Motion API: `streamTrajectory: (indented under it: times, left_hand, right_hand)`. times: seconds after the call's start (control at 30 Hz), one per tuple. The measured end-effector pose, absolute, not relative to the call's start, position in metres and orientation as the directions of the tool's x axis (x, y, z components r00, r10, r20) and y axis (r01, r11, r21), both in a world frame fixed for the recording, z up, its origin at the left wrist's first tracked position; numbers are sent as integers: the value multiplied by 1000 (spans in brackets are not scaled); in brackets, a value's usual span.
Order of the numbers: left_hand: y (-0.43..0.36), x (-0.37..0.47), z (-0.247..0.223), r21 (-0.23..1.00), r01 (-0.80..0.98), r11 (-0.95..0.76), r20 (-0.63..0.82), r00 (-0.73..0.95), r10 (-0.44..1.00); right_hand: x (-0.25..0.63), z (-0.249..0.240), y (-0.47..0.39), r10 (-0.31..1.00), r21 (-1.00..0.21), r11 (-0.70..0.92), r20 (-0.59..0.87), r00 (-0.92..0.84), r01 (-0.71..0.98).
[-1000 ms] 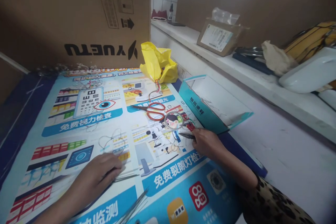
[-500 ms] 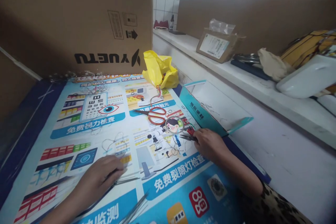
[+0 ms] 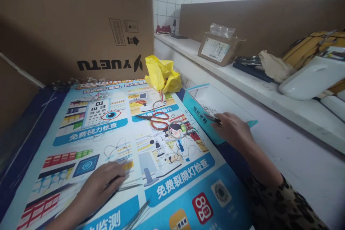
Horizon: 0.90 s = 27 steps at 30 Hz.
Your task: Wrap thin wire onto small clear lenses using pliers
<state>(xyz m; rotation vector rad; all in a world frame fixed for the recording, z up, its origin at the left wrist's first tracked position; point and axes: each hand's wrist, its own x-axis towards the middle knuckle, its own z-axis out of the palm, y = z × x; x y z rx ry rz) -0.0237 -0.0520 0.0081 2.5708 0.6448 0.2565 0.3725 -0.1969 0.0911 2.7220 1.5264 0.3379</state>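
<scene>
My right hand (image 3: 234, 129) is closed around slim metal pliers (image 3: 212, 118), whose tips point left over the front wall of a teal open box (image 3: 198, 106). Thin wire bits lie inside that box. Down on the printed poster (image 3: 188, 172), my left hand (image 3: 105, 179) rests with curled fingers; whatever they hold is hidden. Thin straight wires (image 3: 130, 184) stick out to the right from under it, and a loose wire loop (image 3: 117, 151) lies just beyond the fingertips. Orange-handled scissors (image 3: 159, 120) lie farther back, partly spread, beside a round ring (image 3: 177, 129).
A crumpled yellow bag (image 3: 163, 73) sits at the back, before a big cardboard box (image 3: 81, 18). More wires (image 3: 137, 215) lie near the front edge. Tangled wire pieces (image 3: 94, 95) lie at back left. Along the right runs a white ledge (image 3: 188, 48) with a small carton (image 3: 217, 48).
My right hand has lifted off the poster and moved right and up to the teal box with the pliers. My left hand has stayed in place. The view has shifted slightly.
</scene>
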Motion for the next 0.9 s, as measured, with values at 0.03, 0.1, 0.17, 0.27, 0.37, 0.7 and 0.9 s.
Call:
streamTrajectory:
  times: [0.03, 0.1, 0.17, 0.27, 0.37, 0.7, 0.9]
  left_hand:
    - [-53, -24, 10, 498, 401, -769, 64, 867, 494]
    - [-56, -22, 16, 528, 404, -747, 57, 861, 506]
    - [-58, -17, 25, 572, 380, -727, 27, 877, 480]
    - [-60, -1, 45, 577, 327, -748, 10, 913, 408]
    - [-58, 29, 63, 519, 230, -823, 64, 950, 305]
    - [-54, 196, 53, 320, 6, -947, 252, 963, 92]
    - [-53, 230, 25, 241, -6, -971, 249, 967, 56]
  right_hand:
    - [371, 88, -198, 850, 134, -526, 115, 514, 840]
    - [366, 81, -200, 852, 172, -523, 95, 515, 835]
    - [357, 75, -202, 866, 214, -500, 149, 478, 839]
    - [340, 69, -206, 879, 233, -474, 184, 440, 849]
    - [325, 63, -209, 886, 226, -457, 202, 417, 861]
    - [314, 63, -215, 916, 219, -402, 111, 387, 889]
    - [326, 85, -222, 955, -23, -290, -79, 288, 957]
